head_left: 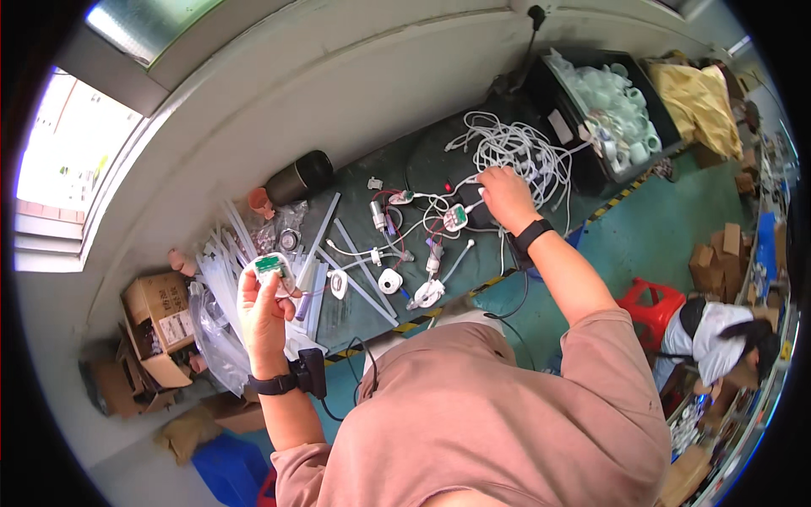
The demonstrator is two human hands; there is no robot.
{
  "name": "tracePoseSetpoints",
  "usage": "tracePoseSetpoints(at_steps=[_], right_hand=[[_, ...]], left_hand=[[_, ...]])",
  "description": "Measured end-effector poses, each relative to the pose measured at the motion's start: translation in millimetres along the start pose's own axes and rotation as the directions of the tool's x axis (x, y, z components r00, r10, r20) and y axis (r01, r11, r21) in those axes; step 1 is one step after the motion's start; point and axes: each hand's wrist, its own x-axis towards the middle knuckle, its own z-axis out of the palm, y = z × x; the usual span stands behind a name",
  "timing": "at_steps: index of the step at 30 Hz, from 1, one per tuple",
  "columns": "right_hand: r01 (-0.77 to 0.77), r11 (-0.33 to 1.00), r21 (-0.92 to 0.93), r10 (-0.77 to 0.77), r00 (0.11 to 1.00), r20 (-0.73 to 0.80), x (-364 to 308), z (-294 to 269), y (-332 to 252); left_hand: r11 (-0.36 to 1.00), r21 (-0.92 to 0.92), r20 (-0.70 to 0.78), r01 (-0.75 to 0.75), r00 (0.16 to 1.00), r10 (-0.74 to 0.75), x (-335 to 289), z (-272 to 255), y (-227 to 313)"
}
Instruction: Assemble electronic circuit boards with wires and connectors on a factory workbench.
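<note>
My left hand (266,314) is raised over the left part of the bench, pinching a white rounded housing (285,282) with a green circuit board (269,263) in it. Thin wires trail from it toward a small white oval part (338,285). My right hand (508,201) reaches to the near side of a heap of white cables (517,145), its fingers closed on a white cable; the fingertips are partly hidden. Left of it lies another white housing with a green board (455,218). A silver cylindrical motor (377,215) and a round white cap (389,281) lie nearby.
Translucent plastic strips (317,245) spread over the bench's left side. A dark bottle (300,176) lies by the wall. At the far right stands a black crate (667,114) of white parts. Cardboard boxes (160,317) sit left; a person (718,338) is beside a red stool (650,308).
</note>
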Motion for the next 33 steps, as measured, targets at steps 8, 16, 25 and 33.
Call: tracePoseSetpoints(at_steps=[8,16,25,33], right_hand=[[0.142,0.987,0.069,-0.155,0.954,0.257,27,15,39],[-0.443,0.329,0.834,0.103,0.895,0.435,44,-9,58],[-0.44,0.323,0.838,0.106,0.896,0.43,56,-29,76],[-0.226,0.638,0.737,0.055,0.967,0.249,53,-32,86]], left_hand=[[0.813,0.531,0.04,-0.24,0.965,0.258,69,97,16],[0.809,0.562,0.348,-0.171,0.936,-0.044,147,174,-15],[0.745,0.657,0.563,-0.117,0.733,-0.381,183,241,-87],[0.725,0.689,0.551,-0.003,0.652,-0.521,191,255,-113]])
